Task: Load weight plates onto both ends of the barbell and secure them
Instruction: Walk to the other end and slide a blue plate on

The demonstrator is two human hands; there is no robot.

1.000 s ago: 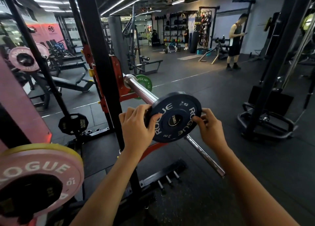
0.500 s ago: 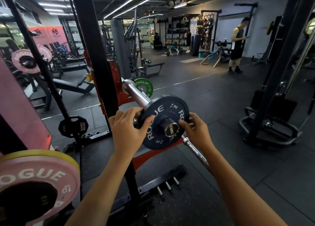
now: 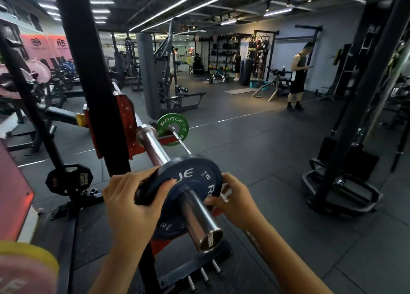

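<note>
Both hands are gripping a dark blue Rogue plate (image 3: pixel 190 196) sitting partway along the barbell sleeve (image 3: pixel 199 218). The left hand (image 3: pixel 131 202) is curling its fingers over the plate's left rim; the right hand (image 3: pixel 235 201) is pinching the right rim.

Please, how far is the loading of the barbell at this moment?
Done: the dark plate is threaded onto the near sleeve, whose end sticks out through it.

In hand: the left hand and right hand grip its rim, partway along the sleeve.

Left: seating it against the inner collar, a clamp (none visible), and the far end, where only a green plate shows behind.
</note>
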